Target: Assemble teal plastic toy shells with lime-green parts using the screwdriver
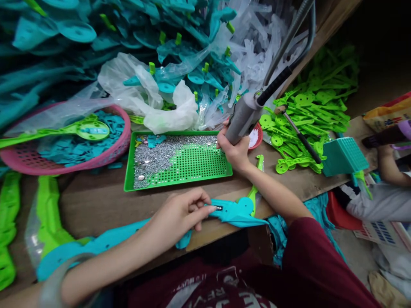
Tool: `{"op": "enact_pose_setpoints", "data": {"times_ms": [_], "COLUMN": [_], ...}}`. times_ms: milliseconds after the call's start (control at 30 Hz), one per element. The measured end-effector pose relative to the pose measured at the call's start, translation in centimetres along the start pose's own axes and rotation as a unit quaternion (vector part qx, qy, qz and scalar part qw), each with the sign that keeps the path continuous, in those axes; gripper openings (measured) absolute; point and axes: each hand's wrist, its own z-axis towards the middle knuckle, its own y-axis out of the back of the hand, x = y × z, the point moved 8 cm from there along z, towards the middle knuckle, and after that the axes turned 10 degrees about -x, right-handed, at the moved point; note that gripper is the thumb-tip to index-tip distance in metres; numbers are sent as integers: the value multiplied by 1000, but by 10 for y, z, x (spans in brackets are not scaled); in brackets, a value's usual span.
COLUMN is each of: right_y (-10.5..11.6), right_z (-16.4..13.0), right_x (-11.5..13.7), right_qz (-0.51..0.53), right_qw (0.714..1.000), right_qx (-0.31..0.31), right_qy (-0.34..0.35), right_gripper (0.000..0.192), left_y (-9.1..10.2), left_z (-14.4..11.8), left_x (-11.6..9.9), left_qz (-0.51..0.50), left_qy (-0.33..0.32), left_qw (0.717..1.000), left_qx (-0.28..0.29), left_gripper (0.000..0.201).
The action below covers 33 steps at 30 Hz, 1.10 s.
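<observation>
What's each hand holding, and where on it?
Left hand pinches the teal plastic part at its near end; right hand grips the grey power screwdriver around its lower barrel.

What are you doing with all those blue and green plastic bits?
A person's left hand pinches a teal plastic piece at the front edge of the wooden table. The right hand grips a grey power tool hanging on a hose, its tip at the corner of a green tray half covered in small silvery screws. Heaps of teal and green parts lie around.

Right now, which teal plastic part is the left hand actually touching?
The long teal part lying along the table's near edge, pinched by the left hand; the other teal parts sit heaped or in the pink basket.
</observation>
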Motion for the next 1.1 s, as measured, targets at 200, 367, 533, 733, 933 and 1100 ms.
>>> {"op": "enact_pose_setpoints", "data": {"times_ms": [200,367,533,733,933,1100], "right_y": [0,-3,-3,-4,-5,-5], "right_z": [3,4,2,2,1,0], "right_x": [5,-2,-4,-4,-6,-1], "right_qz": [2,-2,-23,-18,-19,-2], "right_qw": [1000,1000,1000,999,999,999], "right_qx": [-28,-8,4,14,25,29], "right_qy": [8,11,15,29,29,38], "right_gripper": [30,33,31,31,32,32], "left_y": [-3,0,-3,-6,-11,-20], "left_z": [-2,-9,-10,-14,-11,-12], "left_x": [-8,-31,-29,-28,-30,-35], "left_qz": [28,142,178,246,318,386], "left_qy": [-82,-321,-335,-374,-451,-471], "left_qw": [995,936,921,890,832,793], "left_qx": [41,-29,-85,-88,-49,-26], "left_gripper": [25,22,21,26,30,37]}}
